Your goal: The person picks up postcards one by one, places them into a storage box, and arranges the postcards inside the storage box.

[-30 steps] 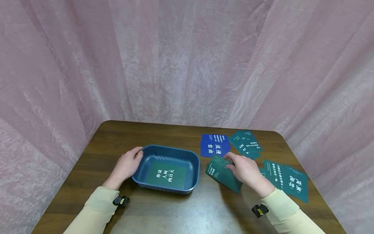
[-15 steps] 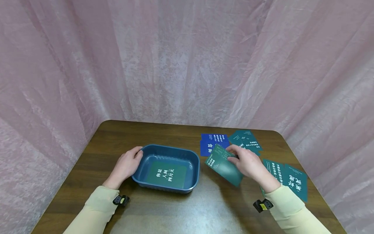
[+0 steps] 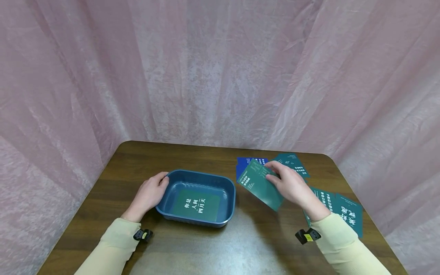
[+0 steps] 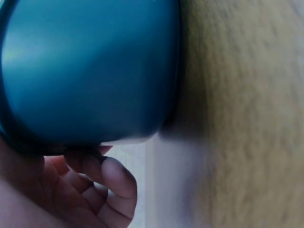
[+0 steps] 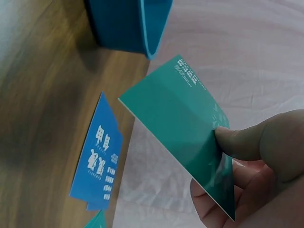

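My left hand point(image 3: 149, 193) grips the left end of a dark blue rectangular tray point(image 3: 206, 180). In the left wrist view its fingers point(image 4: 118, 178) curl below the tray's rim, beside the outer wall. A green card point(image 3: 209, 210) with white Chinese characters lies flat on the tray's floor. To the right of the tray, my right hand point(image 3: 292, 187) pinches another green card point(image 3: 262, 187) between thumb and fingers. That card is tilted and raised above the table; the thumb point(image 5: 237, 142) presses its printed face in the right wrist view.
Overlapping blue cards point(image 3: 242, 168) lie behind the held card, partly covered by it. Several green cards point(image 3: 295, 164) are fanned at the back right. More green cards point(image 3: 354, 221) lie near the table's right edge, partly behind my right forearm. A pink curtain point(image 3: 220, 76) hangs behind the wooden table point(image 3: 144, 154).
My right hand has lifted the green card from low over the table, moving it up and slightly left in the head view, over the blue cards. My left hand and the tray stay put.
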Available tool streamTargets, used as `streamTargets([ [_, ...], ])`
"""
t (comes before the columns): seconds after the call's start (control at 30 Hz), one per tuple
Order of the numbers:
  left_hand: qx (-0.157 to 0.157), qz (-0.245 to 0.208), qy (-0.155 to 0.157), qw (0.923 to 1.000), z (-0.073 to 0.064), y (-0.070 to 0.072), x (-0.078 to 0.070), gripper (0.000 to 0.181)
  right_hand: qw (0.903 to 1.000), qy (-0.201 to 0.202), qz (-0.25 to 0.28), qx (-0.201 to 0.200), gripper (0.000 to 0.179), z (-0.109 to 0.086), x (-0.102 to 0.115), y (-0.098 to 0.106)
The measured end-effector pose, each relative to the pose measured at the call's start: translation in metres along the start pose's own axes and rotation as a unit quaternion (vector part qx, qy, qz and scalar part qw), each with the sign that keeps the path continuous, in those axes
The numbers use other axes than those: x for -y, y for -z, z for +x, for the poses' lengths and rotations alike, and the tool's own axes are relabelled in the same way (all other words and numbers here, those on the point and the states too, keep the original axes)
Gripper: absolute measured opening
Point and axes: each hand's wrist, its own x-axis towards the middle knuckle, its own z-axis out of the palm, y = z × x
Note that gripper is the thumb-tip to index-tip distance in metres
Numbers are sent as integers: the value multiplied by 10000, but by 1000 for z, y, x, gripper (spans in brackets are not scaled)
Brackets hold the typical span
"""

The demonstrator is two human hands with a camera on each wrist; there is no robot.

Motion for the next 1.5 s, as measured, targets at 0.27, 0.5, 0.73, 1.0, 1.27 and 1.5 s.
streamTargets([
  [0.27, 22, 5, 24, 10000, 1, 1, 0, 49, 9997, 160, 163, 36, 35, 9, 18, -2],
  [0.5, 7, 21, 19, 10000, 0, 1, -1, 49, 9991, 266, 255, 224, 35, 17, 35, -10],
  [0.73, 7, 2, 13, 10000, -2, 0, -3, 48, 9978, 425, 350, 360, 35, 23, 51, -18],
  [1.0, -33, 21, -31, 10000, -1, 1, -3, 48, 9954, 586, 442, 612, 33, 31, 66, -29],
  [1.27, -98, 59, -105, 9999, -3, 1, -5, 46, 9922, 765, 531, 830, 31, 41, 77, -41],
  [1.5, -17, 4, -23, 10000, -3, 1, -5, 47, 9907, 690, 620, 998, 30, 45, 85, -52],
])
